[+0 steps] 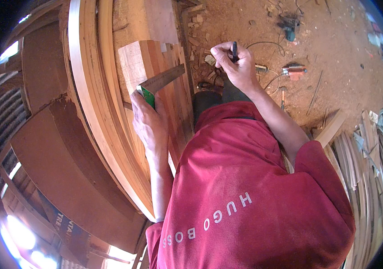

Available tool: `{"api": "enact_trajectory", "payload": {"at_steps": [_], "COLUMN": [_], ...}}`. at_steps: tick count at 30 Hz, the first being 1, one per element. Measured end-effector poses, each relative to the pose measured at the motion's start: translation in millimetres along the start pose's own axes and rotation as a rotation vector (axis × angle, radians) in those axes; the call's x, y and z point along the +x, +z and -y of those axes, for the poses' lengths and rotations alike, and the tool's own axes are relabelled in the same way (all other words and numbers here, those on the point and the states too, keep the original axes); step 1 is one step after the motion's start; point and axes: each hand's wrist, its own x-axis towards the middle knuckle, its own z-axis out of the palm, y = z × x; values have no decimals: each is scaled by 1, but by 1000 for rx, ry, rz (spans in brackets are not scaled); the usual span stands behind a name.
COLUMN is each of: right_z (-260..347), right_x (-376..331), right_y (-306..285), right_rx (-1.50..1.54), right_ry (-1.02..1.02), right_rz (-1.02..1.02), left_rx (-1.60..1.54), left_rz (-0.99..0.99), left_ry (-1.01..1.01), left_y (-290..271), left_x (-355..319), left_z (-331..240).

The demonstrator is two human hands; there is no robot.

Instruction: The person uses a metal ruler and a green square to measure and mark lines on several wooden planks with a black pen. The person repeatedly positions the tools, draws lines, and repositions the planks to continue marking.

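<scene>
The left hand (149, 119) grips a green-handled steel try square (160, 83) against the reddish timber board's (173, 96) end; right hand (236, 62) fingers pinch a dark pencil (235, 50).

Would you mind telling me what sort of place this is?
Probably a woodworking shop: wooden boards stacked on edge, offcuts on a sawdust floor, and the left hand holding a try square.
</scene>
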Motion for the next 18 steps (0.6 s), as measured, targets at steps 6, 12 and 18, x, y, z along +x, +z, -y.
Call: {"api": "enact_trajectory", "payload": {"at_steps": [6,12,18], "right_z": [-1,-2,-4], "right_x": [-1,-1,0], "right_y": [-3,-2,-1], "right_rx": [-15,-35,-50], "right_ry": [14,38,26], "right_rz": [-6,-9,-4], "left_rx": [-15,-15,-11], "left_rz": [12,10,16], "left_ry": [13,-4,-16], "left_y": [0,0,1], "left_x": [0,1,2], "left_z": [2,-1,-1]}}
